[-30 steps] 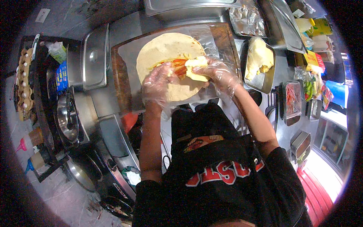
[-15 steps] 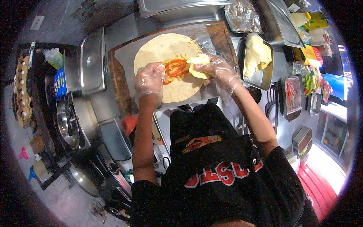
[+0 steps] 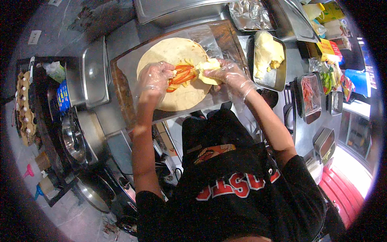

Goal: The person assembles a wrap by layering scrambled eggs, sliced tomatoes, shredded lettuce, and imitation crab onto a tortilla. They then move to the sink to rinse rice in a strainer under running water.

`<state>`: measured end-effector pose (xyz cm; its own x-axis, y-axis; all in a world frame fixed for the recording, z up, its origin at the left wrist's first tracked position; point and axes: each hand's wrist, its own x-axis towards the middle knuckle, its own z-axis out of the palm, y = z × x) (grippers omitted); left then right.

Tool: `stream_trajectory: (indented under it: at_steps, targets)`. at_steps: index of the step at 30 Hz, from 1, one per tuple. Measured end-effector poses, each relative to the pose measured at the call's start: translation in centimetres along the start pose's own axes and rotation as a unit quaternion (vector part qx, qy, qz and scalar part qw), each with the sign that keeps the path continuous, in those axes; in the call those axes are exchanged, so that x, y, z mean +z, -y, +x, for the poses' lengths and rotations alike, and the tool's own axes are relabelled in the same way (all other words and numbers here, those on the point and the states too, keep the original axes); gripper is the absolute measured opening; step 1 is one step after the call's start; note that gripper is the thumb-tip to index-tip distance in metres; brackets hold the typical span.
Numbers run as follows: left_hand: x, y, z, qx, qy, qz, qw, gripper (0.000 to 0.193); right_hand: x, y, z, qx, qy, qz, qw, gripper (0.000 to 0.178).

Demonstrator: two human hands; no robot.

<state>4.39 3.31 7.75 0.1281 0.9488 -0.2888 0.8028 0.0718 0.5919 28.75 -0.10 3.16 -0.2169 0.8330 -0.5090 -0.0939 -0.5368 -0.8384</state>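
A large round flatbread (image 3: pixel 173 50) lies on a plastic sheet over a wooden board (image 3: pixel 117 80). Red and orange pepper strips (image 3: pixel 181 74) are heaped at its middle, with pale yellow shreds around them. My right hand (image 3: pixel 227 76), in a clear plastic glove, grips a lump of pale yellow cheese (image 3: pixel 208 70) at the right of the strips. Left of the heap, my gloved left hand (image 3: pixel 156 77) is closed above the flatbread, a small pale bit of cheese (image 3: pixel 174 73) showing at its fingertips.
Right of the board stands a metal tray (image 3: pixel 278 82) with a big block of cheese (image 3: pixel 268 54). A foil-covered tray (image 3: pixel 252 15) sits behind it. Farther right is a container of reddish strips (image 3: pixel 310 99). Lidded metal pans (image 3: pixel 96 74) and an egg carton (image 3: pixel 26 109) are at left.
My left hand has drawn slightly left, away from the pepper strips, uncovering more of them. My right hand keeps hold of the cheese lump. The whole view has shifted a little.
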Motion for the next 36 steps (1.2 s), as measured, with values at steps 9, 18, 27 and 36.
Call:
stream_trajectory:
  at_steps: [9, 18, 27, 36]
  targets:
    - [2.7, 2.7, 2.5, 0.035, -0.065, 0.032, 0.997, 0.009, 0.4, 0.0, -0.6, -0.011, 0.006, -0.022, 1.0, 0.034]
    - [2.9, 3.9, 3.0, 0.084, -0.113, 0.138, 0.98, 0.013, 0.6, -0.5, -0.4, -0.022, 0.029, -0.031, 0.999, 0.036]
    - [1.5, 1.7, 1.5, 0.055, -0.066, 0.105, 0.991, 0.017, 1.3, -0.7, -0.2, -0.027, 0.02, -0.031, 0.999, 0.036]
    - [0.7, 0.6, 1.2, 0.046, -0.012, 0.109, 0.993, 0.018, 0.9, -1.5, 0.5, -0.045, 0.017, -0.048, 0.998, 0.044]
